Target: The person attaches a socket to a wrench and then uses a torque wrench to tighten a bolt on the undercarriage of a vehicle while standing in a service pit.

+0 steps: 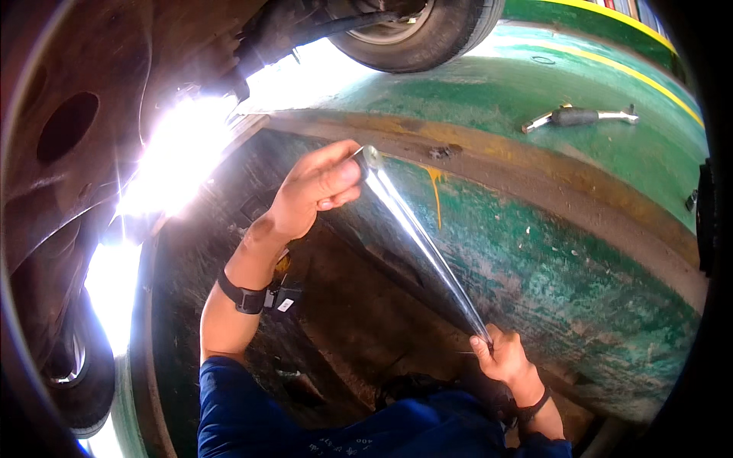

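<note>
A long chrome ratchet wrench (424, 243) slants across the middle of the view, its round head up and its handle end toward my body. My left hand (317, 187) is closed at the head end, thumb and fingers pressed against the side of the head. Whether a socket sits under those fingers is hidden. Lower down at the right, my right hand (505, 357) is wrapped round the handle end. The tool is held in the air, apart from the vehicle and the pit wall.
A vehicle underbody (69, 122) hangs over the left, with a tyre (424, 38) at the top and another tyre (84, 382) at lower left. The green pit wall (580, 320) rises to a brown ledge (519, 164). A black-gripped wrench (576, 117) lies on the green floor beyond.
</note>
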A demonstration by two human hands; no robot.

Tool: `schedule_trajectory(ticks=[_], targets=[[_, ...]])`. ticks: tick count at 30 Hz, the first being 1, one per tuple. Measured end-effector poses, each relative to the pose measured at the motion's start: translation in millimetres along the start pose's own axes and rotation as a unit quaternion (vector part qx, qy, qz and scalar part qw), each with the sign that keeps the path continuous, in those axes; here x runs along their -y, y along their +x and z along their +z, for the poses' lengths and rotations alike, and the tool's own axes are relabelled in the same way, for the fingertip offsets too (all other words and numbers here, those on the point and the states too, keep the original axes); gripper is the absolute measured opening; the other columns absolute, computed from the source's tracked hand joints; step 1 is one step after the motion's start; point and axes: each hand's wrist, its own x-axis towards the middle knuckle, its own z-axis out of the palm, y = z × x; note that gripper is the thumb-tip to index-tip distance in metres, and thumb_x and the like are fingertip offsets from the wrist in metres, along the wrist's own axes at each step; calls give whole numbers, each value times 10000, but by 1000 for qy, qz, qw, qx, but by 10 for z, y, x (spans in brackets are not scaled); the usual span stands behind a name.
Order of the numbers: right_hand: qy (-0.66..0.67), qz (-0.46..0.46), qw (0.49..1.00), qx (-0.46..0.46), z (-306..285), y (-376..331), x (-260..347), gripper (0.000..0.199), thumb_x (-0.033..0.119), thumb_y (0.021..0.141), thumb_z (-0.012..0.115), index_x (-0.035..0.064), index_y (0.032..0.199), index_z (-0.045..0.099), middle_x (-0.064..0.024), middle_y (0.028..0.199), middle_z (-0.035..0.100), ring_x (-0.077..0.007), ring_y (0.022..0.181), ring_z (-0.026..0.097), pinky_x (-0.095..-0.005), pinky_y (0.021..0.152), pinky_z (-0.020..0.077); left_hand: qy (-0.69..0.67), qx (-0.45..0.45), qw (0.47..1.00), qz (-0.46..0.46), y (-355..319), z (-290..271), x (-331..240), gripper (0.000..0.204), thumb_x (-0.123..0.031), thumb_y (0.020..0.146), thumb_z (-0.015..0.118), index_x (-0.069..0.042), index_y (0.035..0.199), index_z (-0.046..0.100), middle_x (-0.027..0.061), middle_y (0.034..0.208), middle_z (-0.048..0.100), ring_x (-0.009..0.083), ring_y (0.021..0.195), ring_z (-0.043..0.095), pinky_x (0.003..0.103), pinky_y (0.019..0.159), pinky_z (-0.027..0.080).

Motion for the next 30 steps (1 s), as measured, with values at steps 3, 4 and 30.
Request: schedule_trajectory(ticks=[3,4,30], targets=[[-47,0,998,30,-82,35,-47,312,293,955,662,59,778,556,-164,561,578,-399,527,612,-457,476,478,-28,2,996,-84,-65,-9,8,748,-654,995,427,58,1171,568,-20,640,406,48,550,314,199,543,294],[-84,-19,996,19,-85,40,-107,307,295,951,664,60,784,558,-166,561,580,-399,532,617,-467,480,486,4,-14,997,-78,-60,18,40,831,-749,966,326,37,1032,588,-18,637,415,33,541,315,186,489,241],[186,4,983,2,141,184,322,331,321,969,675,30,825,612,-102,598,532,-209,501,502,-355,502,433,235,-314,879,272,411,-91,-632,344,-258,951,631,11,1164,602,50,992,634,127,895,584,269,820,463]])
